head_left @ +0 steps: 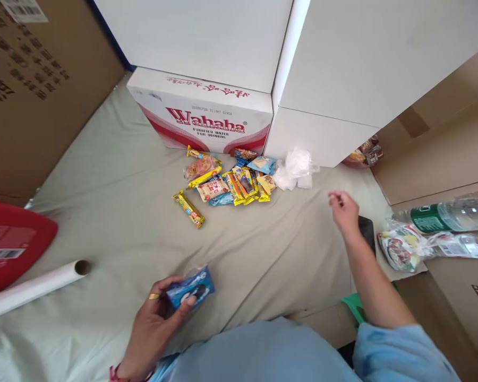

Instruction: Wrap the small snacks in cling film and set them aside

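Note:
My left hand [153, 323] grips a blue snack packet [191, 286] close to my body, thumb across its front; a yellow ring shows on one finger. My right hand [343, 209] hovers above the cloth to the right, its fingers loosely curled with nothing visible in them. A pile of several bright snack packets [231, 180] lies on the pale cloth [123, 201] ahead, and one long yellow bar [188, 209] lies apart at the pile's left.
A Wahaha water carton [201, 114] and white boxes [366, 58] stand behind the pile, crumpled white plastic [295, 168] beside it. A paper roll [32, 289] and red bag [8, 244] lie left. Bottles [450, 215] and a printed bag [400, 249] lie right.

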Tool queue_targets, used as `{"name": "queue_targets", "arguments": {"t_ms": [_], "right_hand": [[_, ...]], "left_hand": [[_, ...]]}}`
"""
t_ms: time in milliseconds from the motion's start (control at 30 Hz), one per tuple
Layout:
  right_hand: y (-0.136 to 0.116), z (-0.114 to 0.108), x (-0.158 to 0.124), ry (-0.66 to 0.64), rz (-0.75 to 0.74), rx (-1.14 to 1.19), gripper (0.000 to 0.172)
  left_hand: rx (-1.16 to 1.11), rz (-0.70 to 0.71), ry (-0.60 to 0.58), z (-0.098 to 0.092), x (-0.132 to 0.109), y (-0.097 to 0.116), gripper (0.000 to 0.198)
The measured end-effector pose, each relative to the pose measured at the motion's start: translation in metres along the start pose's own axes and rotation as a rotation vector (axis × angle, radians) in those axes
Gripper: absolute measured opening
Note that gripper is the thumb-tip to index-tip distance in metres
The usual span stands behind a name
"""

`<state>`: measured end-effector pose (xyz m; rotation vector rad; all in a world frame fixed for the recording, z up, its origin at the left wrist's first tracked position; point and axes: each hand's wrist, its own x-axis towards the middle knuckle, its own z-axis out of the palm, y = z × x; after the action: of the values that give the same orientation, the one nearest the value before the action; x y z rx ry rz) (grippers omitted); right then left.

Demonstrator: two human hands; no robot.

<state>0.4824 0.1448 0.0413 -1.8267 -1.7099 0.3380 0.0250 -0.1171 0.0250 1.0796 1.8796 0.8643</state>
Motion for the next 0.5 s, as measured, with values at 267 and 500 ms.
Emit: {"name": "queue_targets", "arguments": {"t_ms": [267, 500], "right_hand": [[-0.117, 0.033, -0.226, -0.67, 0.184, 1.016, 0.07], [-0.059, 0.027, -0.162, -0.243, 0.467, 0.887, 0.054]], "left_hand": [[-0.267, 0.19, -0.49, 0.084, 0.023, 0.071, 0.067], [-0.078, 0.522, -0.465, 0.09, 0.042, 0.059, 0.077]]}}
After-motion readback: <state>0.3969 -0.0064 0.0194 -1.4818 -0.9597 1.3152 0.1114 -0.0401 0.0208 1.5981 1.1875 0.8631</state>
